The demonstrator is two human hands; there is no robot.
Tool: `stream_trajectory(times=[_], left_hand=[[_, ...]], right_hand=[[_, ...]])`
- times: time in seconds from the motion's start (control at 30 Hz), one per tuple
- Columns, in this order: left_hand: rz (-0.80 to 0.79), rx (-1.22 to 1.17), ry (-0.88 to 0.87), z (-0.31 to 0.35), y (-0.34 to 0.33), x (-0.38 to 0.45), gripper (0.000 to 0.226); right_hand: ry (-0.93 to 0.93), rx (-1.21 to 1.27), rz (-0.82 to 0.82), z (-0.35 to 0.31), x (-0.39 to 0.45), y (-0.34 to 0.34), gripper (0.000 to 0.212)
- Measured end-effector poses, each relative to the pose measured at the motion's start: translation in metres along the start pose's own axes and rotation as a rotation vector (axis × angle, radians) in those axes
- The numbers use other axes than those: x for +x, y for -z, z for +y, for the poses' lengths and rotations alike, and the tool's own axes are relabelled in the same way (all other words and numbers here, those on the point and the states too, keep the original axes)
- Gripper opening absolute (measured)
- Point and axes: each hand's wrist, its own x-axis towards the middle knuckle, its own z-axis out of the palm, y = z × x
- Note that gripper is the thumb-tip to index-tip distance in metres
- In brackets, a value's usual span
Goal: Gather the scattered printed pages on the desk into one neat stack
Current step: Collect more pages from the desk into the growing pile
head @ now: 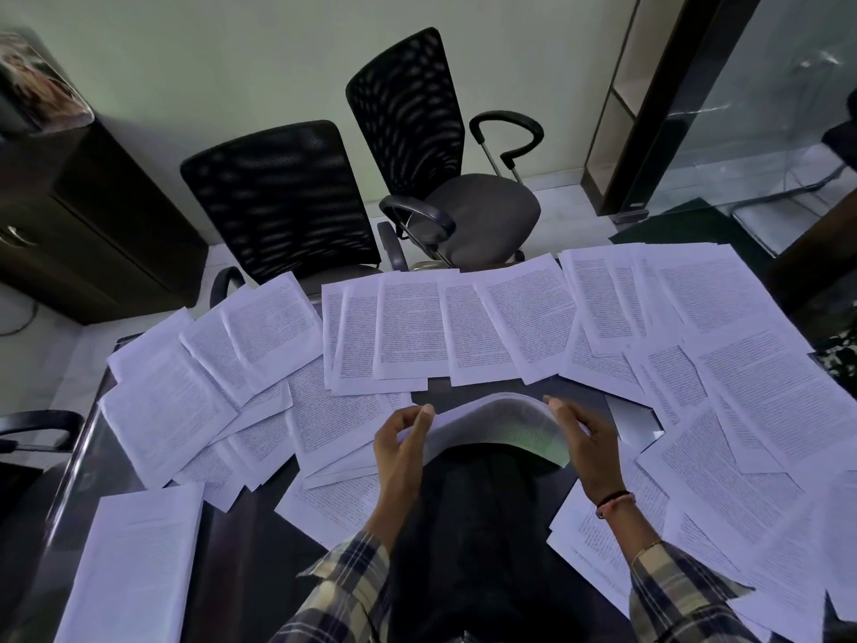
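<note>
Printed pages (417,327) lie scattered over the dark glass desk (241,549), overlapping in a wide arc from left to right. In front of me, both hands hold a bundle of pages (496,424) that bows upward in the middle, above the desk. My left hand (401,440) pinches its left edge. My right hand (586,438) grips its right edge. A separate thick stack of pages (134,563) lies at the near left of the desk.
Two black mesh office chairs (287,201) (417,127) stand behind the desk's far edge. A dark cabinet (79,215) is at the left, and a glass partition (765,109) at the right. A chair armrest (37,422) pokes in at the left edge.
</note>
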Motion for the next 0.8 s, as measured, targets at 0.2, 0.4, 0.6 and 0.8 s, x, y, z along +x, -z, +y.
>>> stream_trajectory(times=[0.2,0.4,0.6,0.8], left_hand=[[-0.118,0.114,-0.070,-0.003,0.008,0.001,0.037],[-0.206,0.429,-0.207,-0.009,0.017,0.014,0.016],[-0.207,0.416,-0.197,-0.006,0.017,0.014,0.022],[-0.218,0.382,-0.205,-0.002,0.016,0.014,0.016]], right_hand=[[-0.017,-0.022,-0.037,0.002,0.002,0.012,0.016],[0.104,-0.467,-0.366,-0.017,0.026,0.032,0.012],[0.251,-1.073,-0.665,-0.049,0.053,-0.012,0.018],[0.316,-1.216,-0.870,-0.055,0.052,-0.069,0.023]])
